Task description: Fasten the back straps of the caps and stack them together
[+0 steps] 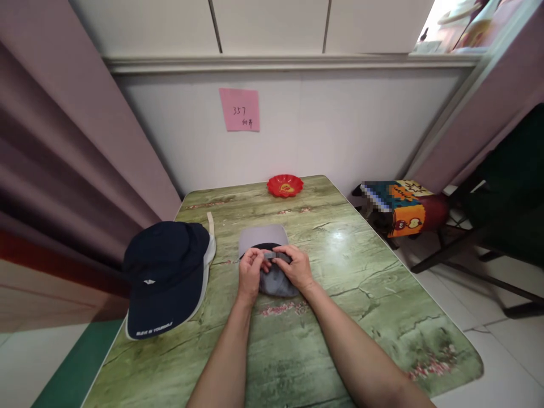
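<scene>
A grey cap (278,281) lies in the middle of the green table, its lighter brim (263,234) pointing away from me. Both hands meet at the cap's adjustable back strap (272,256). My left hand (250,273) pinches the strap's left part between thumb and fingers. Closed around its right part is my right hand (297,266), thumb and fingertips on the dark band. The fingers partly hide the strap and its fastening, so I cannot tell whether it is joined. To the left sits a navy blue cap (165,260) with a white edge, apart from both hands.
A red scalloped dish (285,186) stands at the table's (361,340) far edge. On the wall hangs a pink note (240,110). Right of the table are a stool with a colourful cover (403,207) and a dark chair (501,170). A mauve curtain (76,141) borders the left side.
</scene>
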Demonstrator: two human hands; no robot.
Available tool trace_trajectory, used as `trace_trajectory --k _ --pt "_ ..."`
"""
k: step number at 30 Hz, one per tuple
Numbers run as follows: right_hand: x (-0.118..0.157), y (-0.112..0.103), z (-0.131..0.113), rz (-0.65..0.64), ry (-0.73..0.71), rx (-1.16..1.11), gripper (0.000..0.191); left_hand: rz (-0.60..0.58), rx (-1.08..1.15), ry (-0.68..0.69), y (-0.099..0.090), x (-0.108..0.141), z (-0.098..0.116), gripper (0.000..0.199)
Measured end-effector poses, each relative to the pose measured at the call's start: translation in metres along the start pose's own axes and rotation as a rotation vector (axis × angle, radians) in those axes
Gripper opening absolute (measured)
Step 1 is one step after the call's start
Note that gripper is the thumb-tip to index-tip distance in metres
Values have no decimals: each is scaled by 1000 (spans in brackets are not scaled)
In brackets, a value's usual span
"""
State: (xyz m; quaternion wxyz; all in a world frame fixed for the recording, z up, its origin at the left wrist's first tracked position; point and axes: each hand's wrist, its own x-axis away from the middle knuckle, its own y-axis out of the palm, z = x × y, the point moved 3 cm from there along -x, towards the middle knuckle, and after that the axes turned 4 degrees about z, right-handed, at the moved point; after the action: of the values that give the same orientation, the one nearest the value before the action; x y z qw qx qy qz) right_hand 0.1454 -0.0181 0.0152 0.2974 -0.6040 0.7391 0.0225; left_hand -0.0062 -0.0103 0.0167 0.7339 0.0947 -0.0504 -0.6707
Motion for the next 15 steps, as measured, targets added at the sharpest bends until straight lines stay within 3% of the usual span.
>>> trace_trajectory --k 5,10,15 --pt "-2 0 2 -18 17 -28 21 15 10 -11 0 -1 -5 24" --pt "-3 0 3 -43 28 -91 22 13 -35 63 3 2 2 27" --pt "-5 -1 2 -51 -1 -120 22 -139 -231 -14 9 4 2 40"
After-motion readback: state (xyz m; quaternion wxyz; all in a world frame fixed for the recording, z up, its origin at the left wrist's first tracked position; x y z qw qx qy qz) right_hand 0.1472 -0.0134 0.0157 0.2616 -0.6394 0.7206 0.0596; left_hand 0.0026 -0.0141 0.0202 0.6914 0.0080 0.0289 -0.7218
